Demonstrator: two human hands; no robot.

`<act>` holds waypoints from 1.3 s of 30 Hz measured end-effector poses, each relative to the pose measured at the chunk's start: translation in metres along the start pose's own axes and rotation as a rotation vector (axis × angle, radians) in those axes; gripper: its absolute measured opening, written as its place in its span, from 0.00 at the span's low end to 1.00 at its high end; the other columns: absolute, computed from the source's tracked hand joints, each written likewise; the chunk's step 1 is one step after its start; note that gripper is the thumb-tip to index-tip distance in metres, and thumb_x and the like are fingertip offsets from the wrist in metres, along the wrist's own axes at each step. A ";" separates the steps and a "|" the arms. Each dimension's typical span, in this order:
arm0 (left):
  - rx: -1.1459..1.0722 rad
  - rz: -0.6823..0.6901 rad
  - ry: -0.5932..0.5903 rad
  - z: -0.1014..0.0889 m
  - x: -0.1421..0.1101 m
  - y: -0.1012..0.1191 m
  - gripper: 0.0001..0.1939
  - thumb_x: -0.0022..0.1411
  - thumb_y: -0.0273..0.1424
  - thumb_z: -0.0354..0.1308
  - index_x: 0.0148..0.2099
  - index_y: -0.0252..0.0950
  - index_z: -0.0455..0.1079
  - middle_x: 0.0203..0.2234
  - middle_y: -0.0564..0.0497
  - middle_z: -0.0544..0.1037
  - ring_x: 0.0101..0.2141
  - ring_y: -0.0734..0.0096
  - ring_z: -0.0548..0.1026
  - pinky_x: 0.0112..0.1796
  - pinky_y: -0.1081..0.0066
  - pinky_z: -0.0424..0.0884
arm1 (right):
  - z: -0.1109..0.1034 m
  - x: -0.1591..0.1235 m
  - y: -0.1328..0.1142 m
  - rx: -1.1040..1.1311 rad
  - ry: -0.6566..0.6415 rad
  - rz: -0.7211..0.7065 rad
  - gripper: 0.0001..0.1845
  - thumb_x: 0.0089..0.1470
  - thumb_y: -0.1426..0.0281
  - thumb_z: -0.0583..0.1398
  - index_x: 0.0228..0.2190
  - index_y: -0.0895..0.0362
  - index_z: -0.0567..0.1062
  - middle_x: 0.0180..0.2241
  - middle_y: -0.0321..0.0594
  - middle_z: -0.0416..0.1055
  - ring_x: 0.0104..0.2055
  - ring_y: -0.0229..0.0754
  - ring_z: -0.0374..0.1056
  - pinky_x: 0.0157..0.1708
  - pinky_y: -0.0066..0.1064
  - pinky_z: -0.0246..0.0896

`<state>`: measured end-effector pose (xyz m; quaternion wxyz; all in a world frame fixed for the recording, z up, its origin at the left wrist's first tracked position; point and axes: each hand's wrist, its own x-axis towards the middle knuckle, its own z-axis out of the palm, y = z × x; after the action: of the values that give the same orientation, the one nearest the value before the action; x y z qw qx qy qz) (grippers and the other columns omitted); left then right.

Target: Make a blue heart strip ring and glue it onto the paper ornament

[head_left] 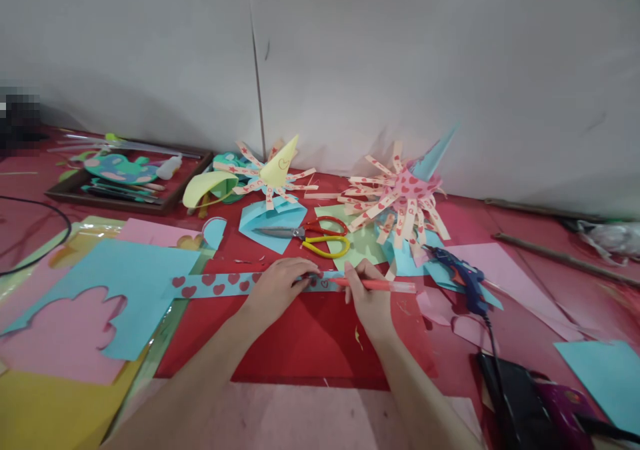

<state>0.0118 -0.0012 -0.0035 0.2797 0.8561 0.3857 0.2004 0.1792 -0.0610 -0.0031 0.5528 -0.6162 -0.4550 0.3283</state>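
Note:
A light blue paper strip (220,285) lies crosswise on red sheets, printed or drawn with rows of red hearts. My left hand (283,282) presses down on the strip with its fingers bent together; a small dark bit shows under its fingertips, too hidden to name. My right hand (367,297) is closed round a red marker (387,285), its tip pointing left onto the strip beside a heart outline. Just beyond the hands lie scissors (303,233) with one red and one yellow handle, blades apart, on blue and green paper.
Two paper figures with cone tops, one yellow (280,163) and one blue (434,153), stand by the wall. A glue gun (463,277) with a cord lies right. A brown tray (173,200) holds tools at left. A black phone-like object (520,397) sits front right.

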 end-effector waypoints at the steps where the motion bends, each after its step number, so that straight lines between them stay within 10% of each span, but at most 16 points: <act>1: 0.000 0.005 -0.006 0.000 0.000 -0.001 0.12 0.59 0.22 0.52 0.43 0.40 0.71 0.42 0.53 0.77 0.45 0.70 0.73 0.49 0.67 0.67 | 0.000 0.000 0.000 0.002 -0.001 -0.001 0.22 0.53 0.56 0.57 0.17 0.52 0.56 0.10 0.28 0.58 0.15 0.35 0.60 0.20 0.27 0.55; 39: -0.102 -0.001 0.017 0.005 0.003 -0.003 0.12 0.56 0.20 0.53 0.40 0.39 0.71 0.40 0.54 0.77 0.42 0.72 0.73 0.46 0.67 0.68 | -0.003 0.004 0.002 0.023 -0.137 0.072 0.22 0.55 0.54 0.55 0.18 0.55 0.63 0.10 0.28 0.59 0.13 0.31 0.56 0.17 0.24 0.50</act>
<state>0.0156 0.0011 -0.0090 0.3200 0.8386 0.3779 0.2270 0.1834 -0.0583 -0.0043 0.5151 -0.6020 -0.4654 0.3945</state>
